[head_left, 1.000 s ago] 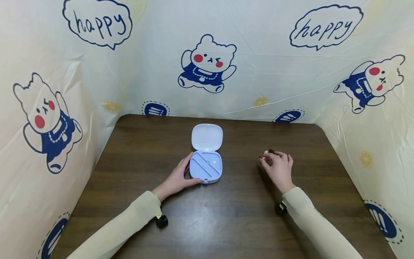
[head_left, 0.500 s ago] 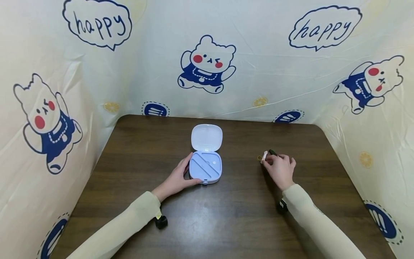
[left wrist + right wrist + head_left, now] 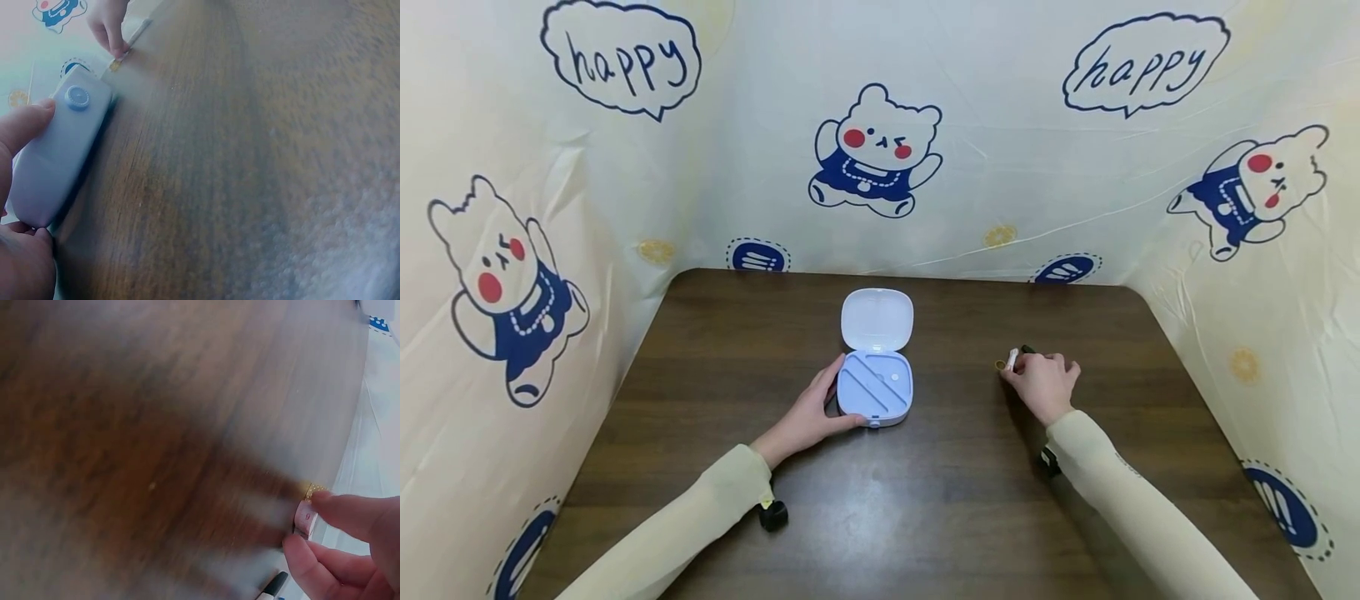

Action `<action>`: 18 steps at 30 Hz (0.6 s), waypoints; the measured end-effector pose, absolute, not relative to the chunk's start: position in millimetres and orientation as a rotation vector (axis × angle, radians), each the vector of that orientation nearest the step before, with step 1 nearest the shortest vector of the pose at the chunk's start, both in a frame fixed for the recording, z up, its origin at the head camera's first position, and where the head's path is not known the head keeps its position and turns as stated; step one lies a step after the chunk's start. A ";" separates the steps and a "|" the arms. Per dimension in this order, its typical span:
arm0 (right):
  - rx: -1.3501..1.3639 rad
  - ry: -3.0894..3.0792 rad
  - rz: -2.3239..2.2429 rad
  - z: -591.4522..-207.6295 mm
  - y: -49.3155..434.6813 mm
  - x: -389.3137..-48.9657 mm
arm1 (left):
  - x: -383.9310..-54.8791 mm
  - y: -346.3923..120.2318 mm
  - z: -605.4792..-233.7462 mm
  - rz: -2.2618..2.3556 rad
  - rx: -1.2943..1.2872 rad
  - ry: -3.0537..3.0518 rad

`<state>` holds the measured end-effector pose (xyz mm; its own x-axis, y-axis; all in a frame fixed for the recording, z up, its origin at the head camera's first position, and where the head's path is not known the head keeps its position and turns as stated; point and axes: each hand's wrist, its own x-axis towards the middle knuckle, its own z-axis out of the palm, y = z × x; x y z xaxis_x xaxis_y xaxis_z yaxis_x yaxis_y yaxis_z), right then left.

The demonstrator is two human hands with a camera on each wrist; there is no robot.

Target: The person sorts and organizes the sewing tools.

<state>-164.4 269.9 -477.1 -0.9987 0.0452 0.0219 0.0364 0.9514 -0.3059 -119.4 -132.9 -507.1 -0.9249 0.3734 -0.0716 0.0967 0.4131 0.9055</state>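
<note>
A light blue lidded case (image 3: 876, 386) stands with its lid (image 3: 877, 320) raised, showing a tray with diagonal dividers. My left hand (image 3: 808, 417) grips it from the left, thumb at the front edge and fingers round the back. The round front button (image 3: 78, 97) shows in the left wrist view. Farther right, my right hand (image 3: 1041, 383) pinches a small white-and-pink piece (image 3: 305, 517) with a red mark, between thumb and finger; its exact kind I cannot tell. A small gold ring (image 3: 1000, 365) lies right beside the thumb. A black-tipped, pen-like stick (image 3: 274, 586) is near the fingers.
The dark wooden table (image 3: 940, 500) is enclosed behind and on both sides by a pale printed cloth (image 3: 1000, 150). Black wrist cameras hang below both sleeves, the left one (image 3: 773, 516) close over the table.
My right fingers have shifted from over the gold ring to the white piece, which now shows more plainly, as does the ring. My left hand and the case stay put.
</note>
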 end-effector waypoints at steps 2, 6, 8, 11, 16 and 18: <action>-0.072 -3.067 0.469 -477.3 269.6 -164.5 | -119.3 -133.0 -506.8 1.520 0.409 2.407; -0.083 -3.058 0.453 -476.6 269.5 -164.7 | -119.1 -133.0 -506.8 1.523 0.406 2.406; -0.089 -3.057 0.452 -476.0 269.9 -164.9 | -119.0 -133.0 -506.8 1.519 0.405 2.409; -0.102 -3.059 0.450 -475.4 271.1 -165.3 | -118.9 -133.1 -506.5 1.515 0.403 2.411; -0.115 -3.060 0.458 -475.3 273.6 -166.2 | -118.8 -133.0 -506.3 1.518 0.405 2.411; -0.116 -3.052 0.473 -475.1 274.3 -165.9 | -118.8 -132.9 -506.4 1.519 0.408 2.409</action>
